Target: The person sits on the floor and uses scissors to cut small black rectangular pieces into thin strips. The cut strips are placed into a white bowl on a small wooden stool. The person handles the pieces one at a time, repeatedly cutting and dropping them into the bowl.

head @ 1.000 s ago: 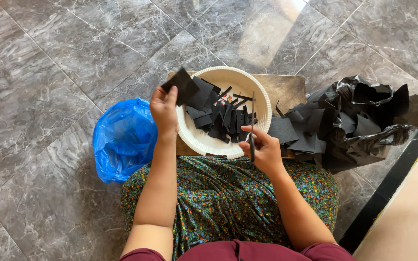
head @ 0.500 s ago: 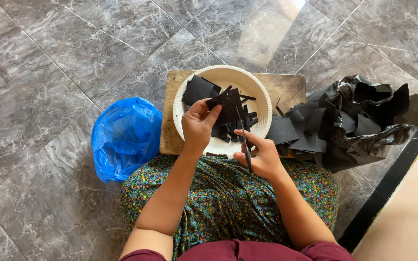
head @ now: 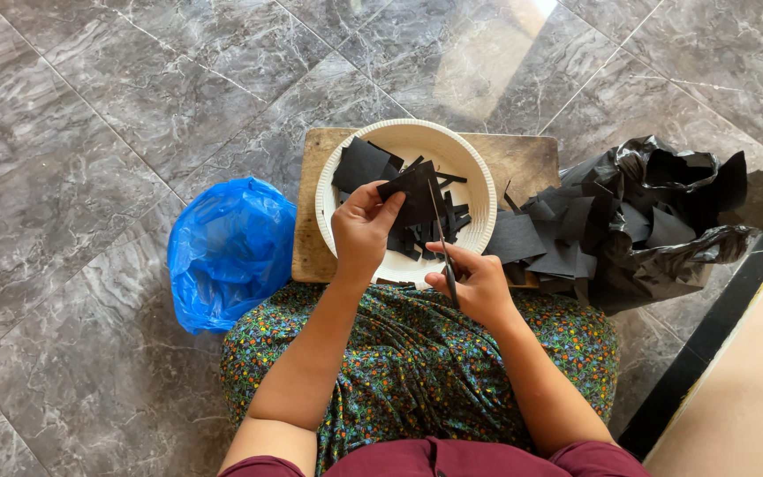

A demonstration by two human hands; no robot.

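Hands [head: 417, 252] over white bowl [head: 474, 181], wooden board [head: 523, 159], grey marble floor [head: 90, 132]

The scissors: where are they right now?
In the head view, the scissors are in the right hand, just right of centre, blades over the white bowl against the black sheet.

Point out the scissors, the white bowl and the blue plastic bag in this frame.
scissors [head: 440, 231]: head view, on the thin blades above the right hand.
white bowl [head: 480, 187]: head view, on the bare right rim.
blue plastic bag [head: 227, 252]: head view, on the middle of the crumpled plastic.
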